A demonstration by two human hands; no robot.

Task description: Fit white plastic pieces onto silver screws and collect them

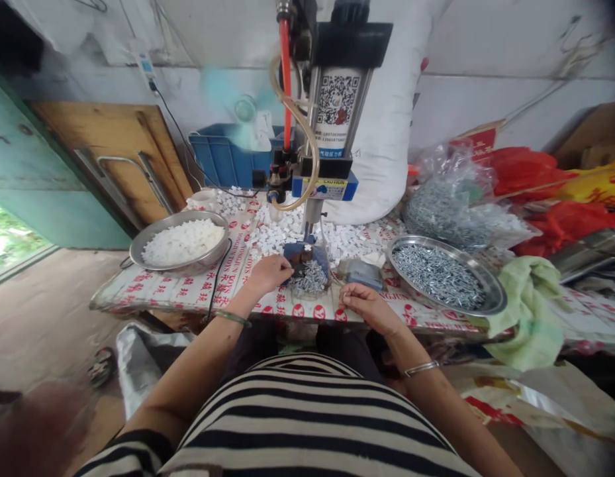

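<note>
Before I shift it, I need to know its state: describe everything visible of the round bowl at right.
The round bowl is shallow and shiny, apparently metal, with a wide rim. It sits upright on the printed table covering, holding many small silvery pieces. A green cloth lies by its right edge, contact unclear; the right hand is apart from it.

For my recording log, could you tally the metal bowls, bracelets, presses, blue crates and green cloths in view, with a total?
Metal bowls: 2 (left bowl, right bowl)
Bracelets: 2 (green bangle, silver bracelet)
Press: 1
Blue crate: 1
Green cloth: 1
Total: 7
</note>
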